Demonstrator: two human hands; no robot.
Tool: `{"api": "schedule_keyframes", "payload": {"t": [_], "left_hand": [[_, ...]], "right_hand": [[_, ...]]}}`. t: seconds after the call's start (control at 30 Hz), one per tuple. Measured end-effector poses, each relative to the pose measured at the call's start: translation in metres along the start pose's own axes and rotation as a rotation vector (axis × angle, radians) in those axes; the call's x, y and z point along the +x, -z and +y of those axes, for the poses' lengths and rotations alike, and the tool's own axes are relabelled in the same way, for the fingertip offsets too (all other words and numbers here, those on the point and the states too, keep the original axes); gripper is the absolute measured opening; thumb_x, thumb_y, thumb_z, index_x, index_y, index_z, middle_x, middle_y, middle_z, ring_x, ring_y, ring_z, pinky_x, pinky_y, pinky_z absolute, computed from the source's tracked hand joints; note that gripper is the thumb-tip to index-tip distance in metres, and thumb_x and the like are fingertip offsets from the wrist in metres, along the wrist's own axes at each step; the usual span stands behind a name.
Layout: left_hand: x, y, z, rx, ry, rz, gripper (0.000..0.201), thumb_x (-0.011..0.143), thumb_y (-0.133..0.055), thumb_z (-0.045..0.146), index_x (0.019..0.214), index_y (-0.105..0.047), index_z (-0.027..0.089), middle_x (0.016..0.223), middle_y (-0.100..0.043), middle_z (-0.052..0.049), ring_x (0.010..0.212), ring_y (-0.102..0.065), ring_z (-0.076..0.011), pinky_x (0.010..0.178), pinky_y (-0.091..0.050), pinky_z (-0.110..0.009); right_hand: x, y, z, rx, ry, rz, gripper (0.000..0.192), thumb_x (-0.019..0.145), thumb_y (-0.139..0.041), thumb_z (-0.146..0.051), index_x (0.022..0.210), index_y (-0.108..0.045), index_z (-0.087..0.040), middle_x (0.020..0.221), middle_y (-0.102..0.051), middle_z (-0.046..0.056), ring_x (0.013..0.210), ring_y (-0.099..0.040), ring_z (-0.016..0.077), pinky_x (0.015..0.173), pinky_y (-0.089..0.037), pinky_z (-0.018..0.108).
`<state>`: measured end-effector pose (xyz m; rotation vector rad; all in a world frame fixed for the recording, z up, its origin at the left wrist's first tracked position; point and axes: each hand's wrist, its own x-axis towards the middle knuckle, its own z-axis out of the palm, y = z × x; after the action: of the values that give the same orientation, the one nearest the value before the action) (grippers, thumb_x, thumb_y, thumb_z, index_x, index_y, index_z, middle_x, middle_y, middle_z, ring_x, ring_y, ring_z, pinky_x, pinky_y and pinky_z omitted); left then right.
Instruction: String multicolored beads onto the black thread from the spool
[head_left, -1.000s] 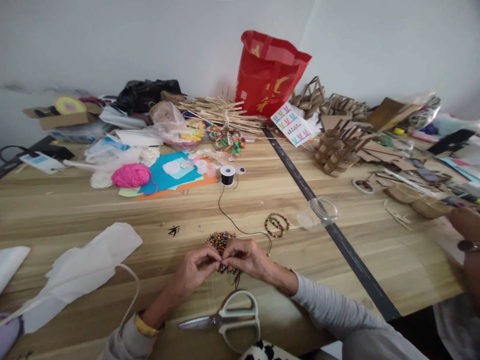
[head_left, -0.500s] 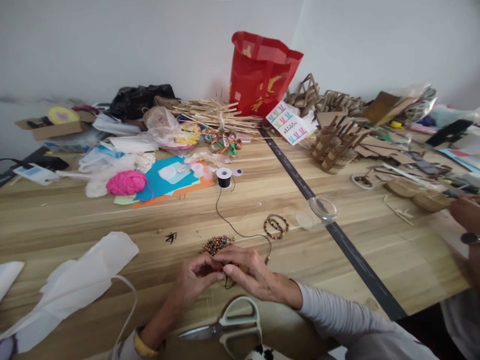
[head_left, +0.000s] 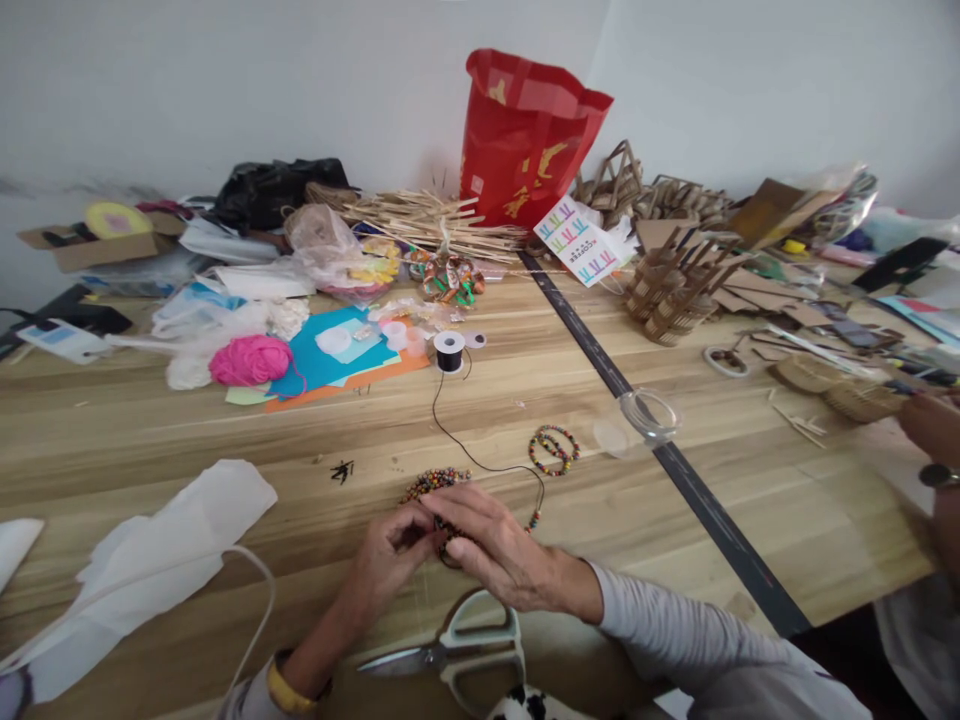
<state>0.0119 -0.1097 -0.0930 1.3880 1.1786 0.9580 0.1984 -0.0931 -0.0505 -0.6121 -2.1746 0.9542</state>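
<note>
My left hand (head_left: 397, 545) is closed, thumb and fingertips pinched at the beaded end of a black cord (head_left: 487, 469). Curved over from the right, my right hand (head_left: 499, 545) meets the left fingertips and grips the cord between thumb and fingers, though much of the grip is hidden. Multicoloured beads (head_left: 435, 483) lie heaped just beyond my fingers, partly covered by them. The cord runs back to a white spool (head_left: 448, 345), with a few beads threaded on it beside my right hand. Scissors (head_left: 435, 656) with pale handles lie below my hands.
Two beaded bracelets (head_left: 553, 450) and a clear ring-shaped coil (head_left: 649, 416) lie to the right. Small black pieces (head_left: 342, 471) and white sheeting (head_left: 172, 540) are leftward. Pink yarn (head_left: 251, 360), a red bag (head_left: 532, 140) and woven baskets (head_left: 667, 295) stand farther back. Another person's hand (head_left: 926, 430) is far right.
My right hand has shifted slightly, with its fingers lower over the beads. The small loop of cord below my fingers no longer shows clearly. The camera view has tilted a little.
</note>
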Motion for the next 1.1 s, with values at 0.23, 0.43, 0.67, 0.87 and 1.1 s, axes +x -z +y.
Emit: {"api": "schedule_keyframes", "payload": {"t": [0.23,0.43,0.67,0.87,1.1], "left_hand": [[-0.002,0.001,0.006,0.114,-0.165,0.11,0.014,0.074,-0.066,0.019,0.063,-0.06,0.013,0.064,-0.06,-0.002,0.06,-0.057,-0.0123,0.055,-0.046,-0.019],[-0.003,-0.002,0.009,0.175,-0.351,0.159,0.012,0.075,-0.066,0.012,0.064,-0.061,0.014,0.066,-0.061,-0.001,0.063,-0.059,-0.0111,0.059,-0.046,-0.017],[0.0,0.0,0.006,0.137,-0.384,0.152,0.012,0.075,-0.067,0.01,0.067,-0.059,0.015,0.069,-0.061,-0.001,0.065,-0.059,-0.0114,0.059,-0.047,-0.017],[-0.003,0.0,0.007,0.121,-0.344,0.143,0.012,0.076,-0.066,0.01,0.067,-0.06,0.015,0.07,-0.06,-0.001,0.066,-0.059,-0.0117,0.061,-0.047,-0.019],[-0.004,0.002,0.006,0.041,-0.258,0.134,0.01,0.077,-0.065,0.014,0.067,-0.061,0.014,0.071,-0.061,-0.002,0.068,-0.058,-0.0127,0.061,-0.046,-0.019]], "right_hand": [[0.001,-0.013,0.018,0.429,-0.414,0.074,0.025,0.08,-0.06,-0.022,0.102,-0.05,-0.016,0.084,-0.06,0.001,0.051,-0.049,0.0039,0.045,-0.039,0.014],[0.002,-0.021,0.027,0.824,-0.623,0.044,0.039,0.068,-0.074,-0.033,0.094,-0.051,-0.016,0.086,-0.062,0.001,0.052,-0.057,0.0047,0.042,-0.043,0.012],[0.003,-0.018,0.031,0.716,-0.653,-0.039,0.037,0.071,-0.07,-0.046,0.076,-0.057,-0.012,0.054,-0.051,-0.005,0.044,-0.044,0.0033,0.042,-0.038,0.014],[0.004,-0.02,0.028,0.558,-0.549,-0.063,0.027,0.073,-0.069,-0.037,0.072,-0.058,-0.012,0.056,-0.045,-0.006,0.048,-0.034,0.0033,0.044,-0.026,0.016],[0.001,-0.009,0.031,0.47,-0.524,-0.134,0.025,0.077,-0.063,-0.035,0.069,-0.06,-0.011,0.055,-0.049,-0.003,0.048,-0.039,0.0059,0.046,-0.029,0.017]]}}
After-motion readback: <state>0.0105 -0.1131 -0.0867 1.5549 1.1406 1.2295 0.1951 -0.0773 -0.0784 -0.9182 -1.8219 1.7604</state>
